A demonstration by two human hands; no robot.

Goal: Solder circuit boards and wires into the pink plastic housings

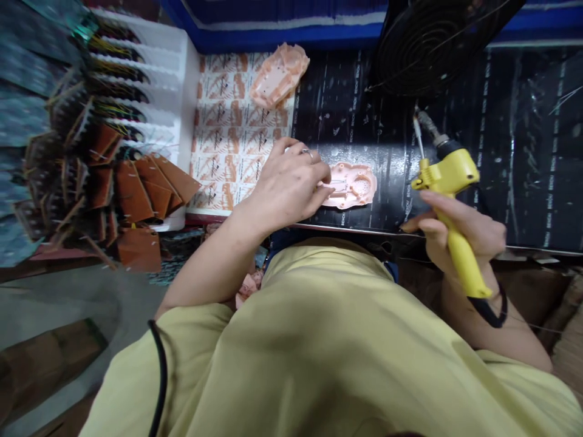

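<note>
My left hand (286, 185) rests on the bench with its fingers curled down onto the left edge of a flat pink plastic shell (353, 185), which lies on the black mat (523, 152). A ring shows on one finger. My right hand (460, 233) is wrapped round the handle of a yellow soldering gun (450, 200), held upright to the right of the shell, tip pointing up and away. A black cord leaves the gun's base at my wrist.
A second pink shell (279, 76) lies at the back on printed paper (225, 139). A white tray (150, 91) of wired parts and a heap of brown circuit boards (127, 188) fill the left. A black fan (430, 42) stands at the back.
</note>
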